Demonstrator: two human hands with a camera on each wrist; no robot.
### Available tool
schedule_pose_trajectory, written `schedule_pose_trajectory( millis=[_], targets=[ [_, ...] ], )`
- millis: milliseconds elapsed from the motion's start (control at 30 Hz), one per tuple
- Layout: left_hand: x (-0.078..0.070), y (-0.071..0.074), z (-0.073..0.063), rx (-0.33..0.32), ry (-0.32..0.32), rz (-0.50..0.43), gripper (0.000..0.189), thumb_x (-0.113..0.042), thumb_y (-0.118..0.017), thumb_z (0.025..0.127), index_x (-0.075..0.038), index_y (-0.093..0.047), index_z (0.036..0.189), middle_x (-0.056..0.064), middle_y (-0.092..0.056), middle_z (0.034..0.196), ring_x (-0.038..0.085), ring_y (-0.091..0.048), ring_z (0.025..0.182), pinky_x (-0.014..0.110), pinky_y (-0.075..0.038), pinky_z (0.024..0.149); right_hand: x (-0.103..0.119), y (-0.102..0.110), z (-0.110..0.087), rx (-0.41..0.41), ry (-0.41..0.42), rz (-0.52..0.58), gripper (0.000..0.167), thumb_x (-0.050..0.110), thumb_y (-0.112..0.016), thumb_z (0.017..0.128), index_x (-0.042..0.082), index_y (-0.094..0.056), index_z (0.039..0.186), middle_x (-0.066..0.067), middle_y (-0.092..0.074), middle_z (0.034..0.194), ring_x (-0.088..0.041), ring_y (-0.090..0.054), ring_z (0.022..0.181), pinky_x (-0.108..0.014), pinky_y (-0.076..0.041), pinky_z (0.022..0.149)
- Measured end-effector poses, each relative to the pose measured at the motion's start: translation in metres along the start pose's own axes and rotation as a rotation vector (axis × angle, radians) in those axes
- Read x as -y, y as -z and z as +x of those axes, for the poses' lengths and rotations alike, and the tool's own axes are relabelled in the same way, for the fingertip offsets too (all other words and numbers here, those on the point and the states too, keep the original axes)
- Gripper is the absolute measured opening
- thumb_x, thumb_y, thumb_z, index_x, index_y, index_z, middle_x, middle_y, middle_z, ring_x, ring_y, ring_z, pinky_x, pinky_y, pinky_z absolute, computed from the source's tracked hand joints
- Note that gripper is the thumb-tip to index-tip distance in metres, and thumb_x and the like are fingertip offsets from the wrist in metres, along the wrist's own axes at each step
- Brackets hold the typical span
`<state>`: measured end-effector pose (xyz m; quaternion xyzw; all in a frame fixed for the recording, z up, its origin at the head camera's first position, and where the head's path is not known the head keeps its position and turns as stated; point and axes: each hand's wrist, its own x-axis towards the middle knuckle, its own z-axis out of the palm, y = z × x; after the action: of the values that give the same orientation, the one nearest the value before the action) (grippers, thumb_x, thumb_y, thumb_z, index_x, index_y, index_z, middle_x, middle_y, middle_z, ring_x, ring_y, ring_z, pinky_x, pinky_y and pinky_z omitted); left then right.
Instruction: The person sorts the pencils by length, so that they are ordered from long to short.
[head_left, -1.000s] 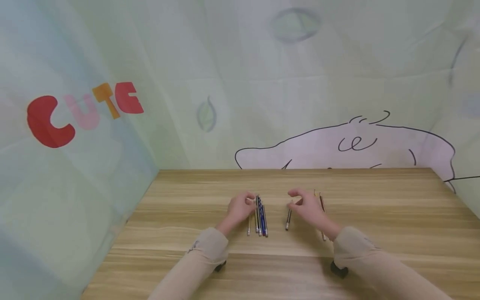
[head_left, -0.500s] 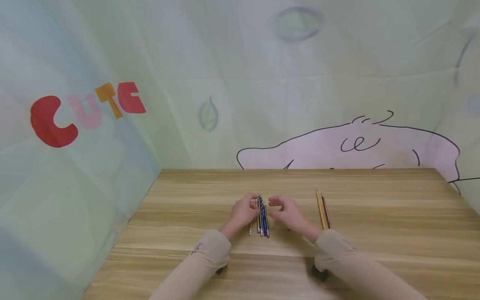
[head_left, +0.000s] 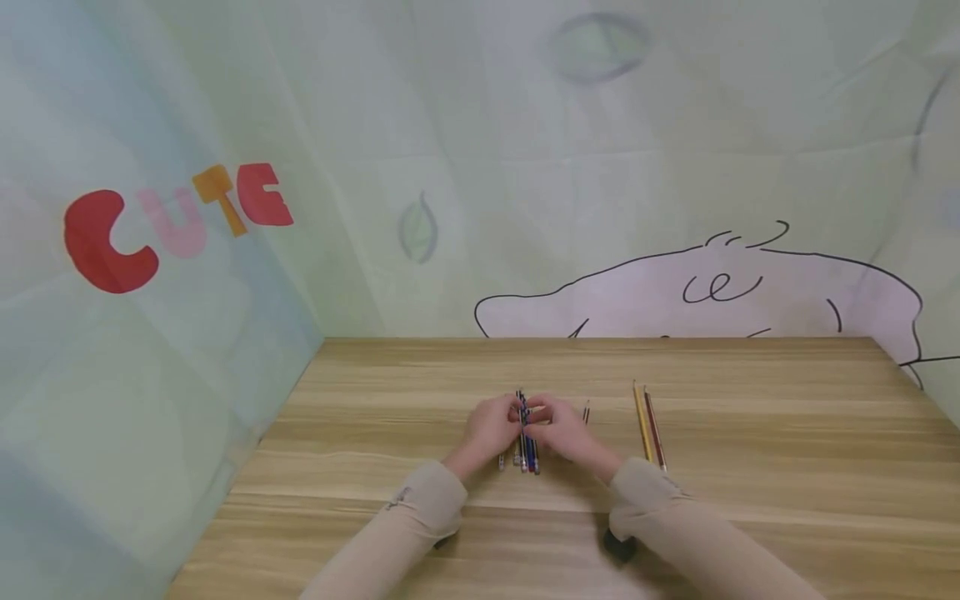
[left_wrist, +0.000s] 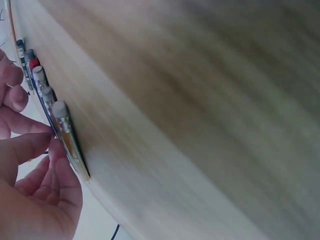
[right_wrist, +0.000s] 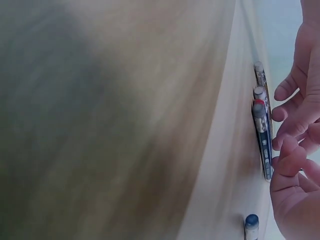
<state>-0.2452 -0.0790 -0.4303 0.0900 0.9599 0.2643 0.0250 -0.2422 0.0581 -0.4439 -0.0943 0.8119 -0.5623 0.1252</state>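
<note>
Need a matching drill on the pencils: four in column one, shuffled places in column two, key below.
Column one
1. pencil bunch
2. pencil with the blue eraser
3. yellow pencil
4. dark red pencil

Column two
A. rightmost pencil in the head view
B. between the left hand and the right hand, head view
C. directly left of the rightmost pencil, head view
D. at the bottom edge of the right wrist view

Pairs: 1-B, 2-D, 3-C, 4-A
</note>
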Motion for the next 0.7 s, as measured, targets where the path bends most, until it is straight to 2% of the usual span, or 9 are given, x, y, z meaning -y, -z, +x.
schedule_pose_trajectory(
  millis=[133, 300, 567, 700],
  targets=[
    [-0.0017, -0.0001, -0.0016, 0.026, 0.013, 0.044, 0.021, -0.011, -0.062, 0.077, -0.007, -0.061, 0.099, -0.001, -0.056, 0.069, 0.010, -0.048, 0.058, 0.020, -0.039, 0.051, -0.0011, -0.0014, 0.0014, -0.006, -0.024, -0.023, 0.039, 0.008, -0.059, 0.079, 0.007, -0.050, 0.118, -0.018, -0.059, 0.107, -0.016, -0.055, 0.059, -0.022, -0.042, 0.045],
    [-0.0018, -0.0002, -0.0028, 0.009, -0.002, 0.082, 0.021, -0.015, -0.063, 0.077, -0.008, -0.062, 0.096, -0.002, -0.056, 0.069, 0.010, -0.047, 0.057, 0.020, -0.037, 0.049, -0.0004, -0.0020, 0.0012, -0.023, -0.035, -0.055, 0.040, 0.007, -0.058, 0.079, 0.005, -0.049, 0.118, -0.018, -0.059, 0.107, -0.016, -0.054, 0.059, -0.022, -0.043, 0.044],
    [-0.0027, -0.0016, -0.0021, 0.024, 0.004, 0.046, 0.021, -0.016, -0.065, 0.077, -0.006, -0.062, 0.094, -0.003, -0.051, 0.061, 0.009, -0.043, 0.051, 0.019, -0.033, 0.046, -0.0015, -0.0047, 0.0020, -0.019, -0.008, -0.080, 0.040, 0.004, -0.058, 0.078, 0.000, -0.050, 0.117, -0.016, -0.060, 0.100, -0.014, -0.052, 0.058, -0.021, -0.042, 0.044],
    [-0.0031, -0.0016, -0.0011, 0.007, -0.004, 0.037, 0.020, -0.015, -0.066, 0.076, -0.005, -0.063, 0.092, -0.002, -0.051, 0.061, 0.009, -0.043, 0.052, 0.019, -0.033, 0.047, -0.0039, -0.0055, 0.0046, -0.024, 0.024, -0.121, 0.040, 0.002, -0.057, 0.077, -0.001, -0.050, 0.116, -0.015, -0.060, 0.097, -0.013, -0.052, 0.057, -0.022, -0.043, 0.044]
  ],
)
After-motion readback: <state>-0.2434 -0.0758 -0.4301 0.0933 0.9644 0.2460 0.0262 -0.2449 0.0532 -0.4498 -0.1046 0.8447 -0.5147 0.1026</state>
